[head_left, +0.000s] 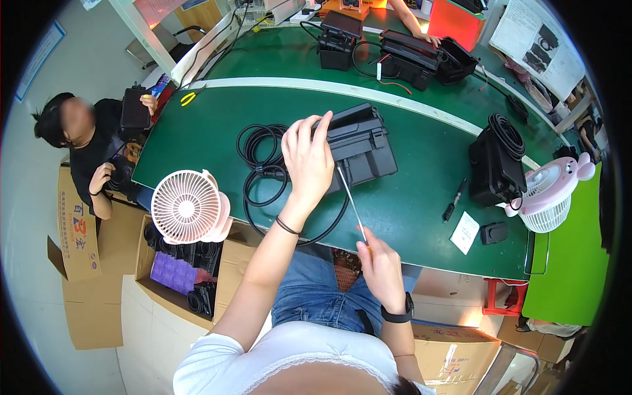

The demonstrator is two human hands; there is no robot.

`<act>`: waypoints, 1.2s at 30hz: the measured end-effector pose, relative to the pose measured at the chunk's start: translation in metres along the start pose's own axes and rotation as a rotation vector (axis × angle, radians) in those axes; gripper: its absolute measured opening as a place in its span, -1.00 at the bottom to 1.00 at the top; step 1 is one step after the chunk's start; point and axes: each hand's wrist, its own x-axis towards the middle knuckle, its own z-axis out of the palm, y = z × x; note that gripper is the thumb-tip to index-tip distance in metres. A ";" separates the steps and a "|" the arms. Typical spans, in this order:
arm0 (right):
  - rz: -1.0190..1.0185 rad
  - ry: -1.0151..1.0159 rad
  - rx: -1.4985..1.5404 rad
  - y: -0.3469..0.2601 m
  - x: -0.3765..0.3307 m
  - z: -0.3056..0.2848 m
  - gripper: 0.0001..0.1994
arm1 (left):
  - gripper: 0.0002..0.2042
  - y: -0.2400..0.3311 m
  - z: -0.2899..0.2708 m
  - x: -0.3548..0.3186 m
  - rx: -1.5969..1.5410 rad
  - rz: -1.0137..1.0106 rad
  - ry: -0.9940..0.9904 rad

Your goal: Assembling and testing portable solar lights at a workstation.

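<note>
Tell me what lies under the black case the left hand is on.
Green table mat under the black case; black cable beside it. The left hand hides its near edge.

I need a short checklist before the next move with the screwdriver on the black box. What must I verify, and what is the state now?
1. Left hand steadies the black box: ok, it rests on the box's near edge.
2. Right hand grips the screwdriver handle: ok.
3. Tip seated in a screw: cannot tell, the left hand hides it.
4. Black cable away from the shaft: not ok, a loop lies directly under it.
5. Box flat on the green table: ok.
6. White fan away from the hands: ok, it stands apart, to the left.
</note>
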 end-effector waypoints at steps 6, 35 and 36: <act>-0.032 0.056 -0.030 -0.001 0.005 0.012 -0.68 | -0.51 0.001 0.003 0.001 0.008 0.005 0.001; 0.117 0.559 0.689 0.049 0.028 -0.048 -0.85 | -0.64 0.015 -0.038 -0.077 -0.248 0.397 0.185; 0.119 0.550 0.736 0.048 0.033 -0.045 -0.85 | -0.66 0.013 -0.043 -0.087 -0.259 0.448 0.191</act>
